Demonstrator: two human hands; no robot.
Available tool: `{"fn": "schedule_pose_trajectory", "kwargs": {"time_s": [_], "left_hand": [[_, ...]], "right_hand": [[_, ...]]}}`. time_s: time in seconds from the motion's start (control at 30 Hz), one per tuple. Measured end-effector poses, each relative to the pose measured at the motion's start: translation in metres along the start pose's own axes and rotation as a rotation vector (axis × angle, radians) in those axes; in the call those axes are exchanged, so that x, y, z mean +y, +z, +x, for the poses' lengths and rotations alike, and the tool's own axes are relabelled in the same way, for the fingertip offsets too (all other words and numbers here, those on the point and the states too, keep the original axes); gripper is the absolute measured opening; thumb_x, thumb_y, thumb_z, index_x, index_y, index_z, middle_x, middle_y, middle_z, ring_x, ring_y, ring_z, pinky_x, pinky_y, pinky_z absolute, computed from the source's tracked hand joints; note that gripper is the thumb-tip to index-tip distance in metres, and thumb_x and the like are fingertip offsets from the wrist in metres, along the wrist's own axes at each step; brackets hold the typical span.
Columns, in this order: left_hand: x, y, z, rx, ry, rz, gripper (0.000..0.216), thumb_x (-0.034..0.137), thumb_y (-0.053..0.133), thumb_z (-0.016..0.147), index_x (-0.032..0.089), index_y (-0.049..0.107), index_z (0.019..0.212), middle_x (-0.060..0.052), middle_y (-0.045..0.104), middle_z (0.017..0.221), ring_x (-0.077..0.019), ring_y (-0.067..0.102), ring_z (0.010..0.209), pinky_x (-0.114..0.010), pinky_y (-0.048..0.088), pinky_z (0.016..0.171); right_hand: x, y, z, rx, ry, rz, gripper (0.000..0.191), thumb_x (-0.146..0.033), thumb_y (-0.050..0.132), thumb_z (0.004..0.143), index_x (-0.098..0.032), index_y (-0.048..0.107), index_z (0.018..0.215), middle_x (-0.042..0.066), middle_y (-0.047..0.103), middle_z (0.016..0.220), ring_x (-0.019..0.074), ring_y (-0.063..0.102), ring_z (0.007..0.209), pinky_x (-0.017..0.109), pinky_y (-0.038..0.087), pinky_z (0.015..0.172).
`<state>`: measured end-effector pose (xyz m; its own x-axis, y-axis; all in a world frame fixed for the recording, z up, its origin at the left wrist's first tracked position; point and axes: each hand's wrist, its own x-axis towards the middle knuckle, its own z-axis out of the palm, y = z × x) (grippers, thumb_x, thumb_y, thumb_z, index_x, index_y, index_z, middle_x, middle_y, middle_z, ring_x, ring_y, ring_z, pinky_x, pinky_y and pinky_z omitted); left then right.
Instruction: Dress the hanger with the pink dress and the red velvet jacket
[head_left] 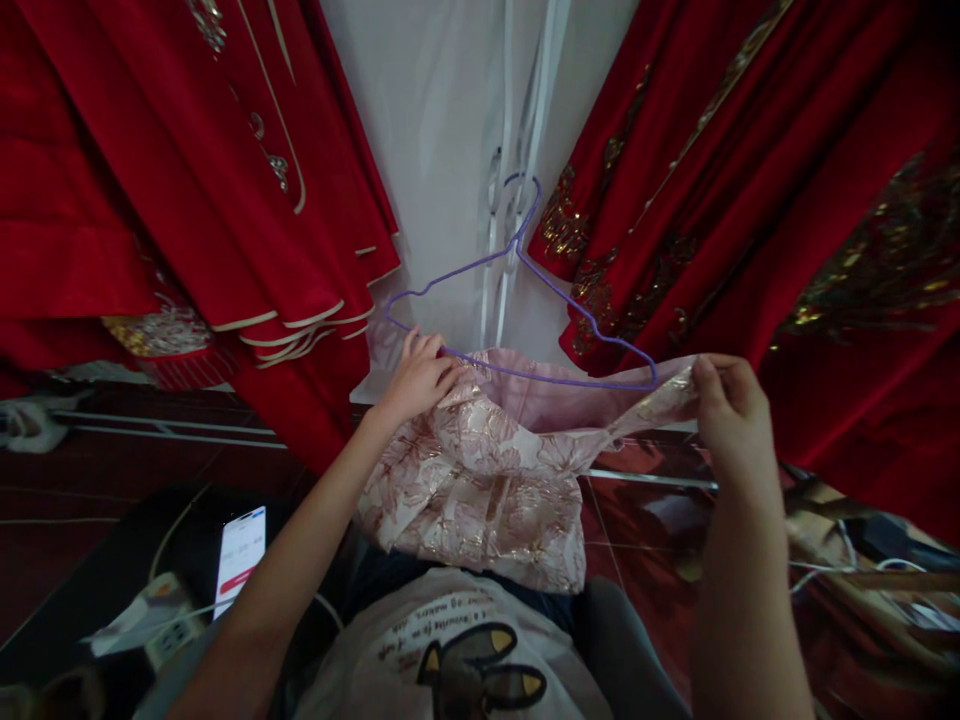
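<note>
We note the brocade garment [487, 480] at centre frame, under the purple hanger [517, 240], whose long bar runs sideways between the hands. Left hand [424, 380], the nearer, grasps the garment's top edge beside the bar; right hand [731, 400] pinches the strap beyond the bar's right end.

On my feed, red garments [322, 230] hang either side of a pale panel [435, 130]. I see a lit phone [244, 542] near a blurred box, possibly a power strip [174, 638].

pale panels [435, 110] rise above a reddish tiled floor [634, 565].
</note>
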<state>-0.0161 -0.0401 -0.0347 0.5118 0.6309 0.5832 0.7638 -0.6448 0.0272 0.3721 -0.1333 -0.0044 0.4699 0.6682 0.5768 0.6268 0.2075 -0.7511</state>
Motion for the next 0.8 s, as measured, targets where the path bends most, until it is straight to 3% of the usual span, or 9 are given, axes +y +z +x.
{"fn": "schedule_pose_trajectory", "kwargs": {"time_s": [0.23,0.3,0.43,0.63,0.8], "left_hand": [[0.016,0.003,0.0,-0.021,0.038,0.011,0.035,0.041,0.046,0.095,0.019,0.072,0.086,-0.008,0.055,0.094,-0.0234,0.052,0.101,-0.054,0.025,0.114],[0.019,0.005,0.0,-0.006,0.028,-0.003,0.035,0.04,0.045,0.095,0.02,0.071,0.084,-0.007,0.056,0.093,-0.023,0.052,0.101,-0.054,0.024,0.114],[0.015,0.0,-0.001,0.039,-0.008,0.021,0.033,0.039,0.045,0.096,0.021,0.072,0.087,-0.007,0.057,0.096,-0.0229,0.052,0.102,-0.053,0.026,0.113],[-0.001,-0.011,0.001,0.075,-0.047,0.153,0.035,0.035,0.044,0.095,0.019,0.072,0.082,-0.009,0.057,0.093,-0.0256,0.052,0.103,-0.052,0.029,0.11],[-0.005,-0.011,0.0,0.075,-0.046,0.162,0.035,0.036,0.043,0.096,0.019,0.072,0.083,-0.009,0.058,0.095,-0.026,0.052,0.104,-0.052,0.028,0.109]], "right_hand": [[-0.088,0.028,0.035,-0.145,-0.27,-0.154,0.016,-0.034,0.052,0.089,-0.021,0.06,0.091,0.001,0.058,0.074,0.0134,0.051,0.065,0.027,0.038,0.061],[-0.1,0.035,0.041,-0.158,-0.313,-0.204,0.014,-0.032,0.051,0.09,-0.021,0.06,0.091,0.001,0.059,0.074,0.0134,0.051,0.066,0.027,0.037,0.062],[-0.079,0.032,0.044,-0.129,-0.295,-0.149,0.016,-0.036,0.052,0.09,-0.021,0.058,0.092,0.0,0.054,0.071,0.013,0.049,0.064,0.027,0.036,0.06],[-0.02,-0.005,0.034,-0.015,-0.13,-0.072,0.018,-0.037,0.054,0.087,-0.021,0.059,0.093,0.0,0.054,0.072,0.0139,0.049,0.063,0.027,0.038,0.057],[-0.017,-0.013,0.027,-0.003,-0.086,-0.091,0.016,-0.035,0.055,0.086,-0.02,0.06,0.092,0.0,0.054,0.071,0.0143,0.049,0.063,0.027,0.038,0.058]]}}
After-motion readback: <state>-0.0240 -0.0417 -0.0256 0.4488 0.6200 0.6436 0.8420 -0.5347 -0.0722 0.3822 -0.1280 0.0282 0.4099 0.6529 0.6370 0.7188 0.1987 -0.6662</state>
